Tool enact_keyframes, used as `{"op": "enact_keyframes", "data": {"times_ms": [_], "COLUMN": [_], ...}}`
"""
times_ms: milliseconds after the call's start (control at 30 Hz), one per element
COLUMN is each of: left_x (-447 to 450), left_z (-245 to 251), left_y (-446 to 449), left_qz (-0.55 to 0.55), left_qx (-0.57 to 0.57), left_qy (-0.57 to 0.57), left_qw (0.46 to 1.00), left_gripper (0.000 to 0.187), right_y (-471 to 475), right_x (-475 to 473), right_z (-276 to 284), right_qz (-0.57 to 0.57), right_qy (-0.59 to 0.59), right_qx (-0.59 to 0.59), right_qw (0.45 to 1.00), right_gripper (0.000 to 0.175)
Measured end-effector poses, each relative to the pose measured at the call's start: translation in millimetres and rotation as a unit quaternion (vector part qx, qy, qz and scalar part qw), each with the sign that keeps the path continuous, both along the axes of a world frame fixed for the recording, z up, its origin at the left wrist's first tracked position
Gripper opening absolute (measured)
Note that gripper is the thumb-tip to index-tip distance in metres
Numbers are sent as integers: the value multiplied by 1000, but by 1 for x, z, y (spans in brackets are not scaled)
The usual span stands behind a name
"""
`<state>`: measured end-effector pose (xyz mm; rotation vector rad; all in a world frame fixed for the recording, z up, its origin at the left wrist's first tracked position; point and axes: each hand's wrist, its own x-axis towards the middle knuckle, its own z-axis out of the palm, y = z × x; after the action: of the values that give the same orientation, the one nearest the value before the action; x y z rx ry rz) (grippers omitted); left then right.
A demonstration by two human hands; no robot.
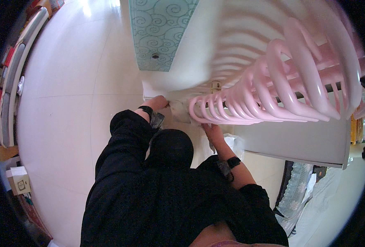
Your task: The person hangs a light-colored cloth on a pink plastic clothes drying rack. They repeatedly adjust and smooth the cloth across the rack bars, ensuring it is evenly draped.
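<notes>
My left hand is low by the white wall corner, left of a pink tubular radiator. Its fingers are mostly out of sight, so whether it holds anything is unclear. My right hand reaches beneath the radiator's lower end, with its fingertips hidden behind the tubes. Something small and dark shows beside that wrist; I cannot tell whether the hand grips it. Between the two hands lies a pale, blurred patch near the radiator's foot. A beige valve sits at the pipe behind the tubes.
A translucent white plastic bag is on the floor beside my right forearm. Above stands a turquoise panel with swirls. A white board extends right. Grey cushions line the left side, near a small carton on pale floor tiles.
</notes>
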<state>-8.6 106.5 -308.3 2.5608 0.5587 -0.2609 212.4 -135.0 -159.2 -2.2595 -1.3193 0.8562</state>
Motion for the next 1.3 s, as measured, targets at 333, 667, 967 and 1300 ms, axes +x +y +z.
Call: {"op": "enact_keyframes", "data": {"times_ms": [333, 667, 967, 1300], "left_x": [39, 54, 46, 38], "left_z": [90, 90, 88, 124], "left_y": [6, -33, -31, -49], "left_qz": [349, 361, 498, 339], "left_qx": [-756, -811, -760, -612], "left_qy": [-133, -280, -285, -318], "left_qw": [537, 366, 305, 640], "left_gripper": [22, 14, 12, 31], "right_y": [-25, -30, -27, -25], "right_x": [56, 54, 49, 45], "right_z": [-34, -12, -6, -6], "right_qz": [4, -263, -279, -297], "right_qy": [-127, 182, 226, 248], "right_qx": [-43, 3, -8, -33], "right_qw": [991, 948, 933, 921], "right_gripper": [26, 47, 44, 43]}}
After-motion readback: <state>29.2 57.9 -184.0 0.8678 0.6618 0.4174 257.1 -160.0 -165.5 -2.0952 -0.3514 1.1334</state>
